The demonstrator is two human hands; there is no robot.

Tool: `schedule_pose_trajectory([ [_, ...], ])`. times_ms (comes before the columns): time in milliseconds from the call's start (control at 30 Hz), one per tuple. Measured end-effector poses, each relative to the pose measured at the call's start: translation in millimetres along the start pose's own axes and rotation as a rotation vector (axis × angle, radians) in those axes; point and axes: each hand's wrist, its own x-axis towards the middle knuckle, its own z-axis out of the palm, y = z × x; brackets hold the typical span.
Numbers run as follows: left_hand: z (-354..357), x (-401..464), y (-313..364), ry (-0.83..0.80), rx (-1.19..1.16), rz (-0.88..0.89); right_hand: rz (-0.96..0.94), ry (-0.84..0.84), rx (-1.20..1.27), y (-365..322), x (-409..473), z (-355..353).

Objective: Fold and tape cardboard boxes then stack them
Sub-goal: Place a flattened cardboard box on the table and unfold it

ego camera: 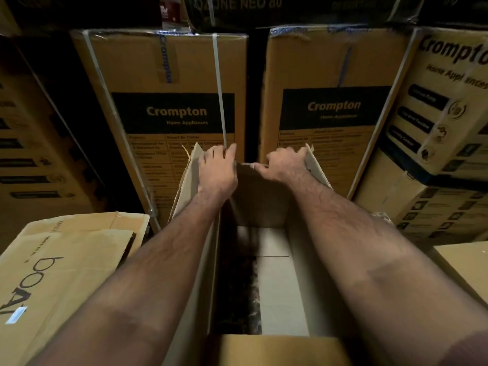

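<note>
An open brown cardboard box (277, 286) stands in front of me, its top flaps up and its bottom flaps not fully closed, with a dark gap showing between them. My left hand (217, 167) grips the far end of the left flap (190, 186), fingers curled over its top edge. My right hand (284, 163) grips the far end of the right flap (315, 167), its thumb lying along the top edge of the far wall (260, 196). Both forearms reach across the box's opening.
Two tall strapped Crompton cartons (174, 112) (332, 107) stand close behind the box. More printed cartons (433, 128) are stacked at right and left. A flattened boAt box (60, 273) lies at the lower left, and another cardboard sheet (464, 265) at the lower right.
</note>
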Motion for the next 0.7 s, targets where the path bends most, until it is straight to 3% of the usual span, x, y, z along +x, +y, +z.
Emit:
schedule_pose_trajectory([
  [67, 7, 7, -3, -0.022, 0.026, 0.086, -0.053, -0.088, 0.072, -1, 1, 10],
  [133, 15, 11, -1, -0.151, 0.100, 0.189, -0.078, -0.174, 0.140, 3, -1, 20],
  [233, 34, 0, 4, -0.358, 0.159, 0.208, -0.080, -0.250, 0.124, 7, -10, 41],
  [467, 66, -20, 6, -0.364, 0.086, 0.155, -0.066, 0.018, 0.118, 6, -31, 74],
  [700, 84, -25, 1, -0.618, 0.169, 0.147, -0.120, -0.205, 0.058, -5, -39, 98],
])
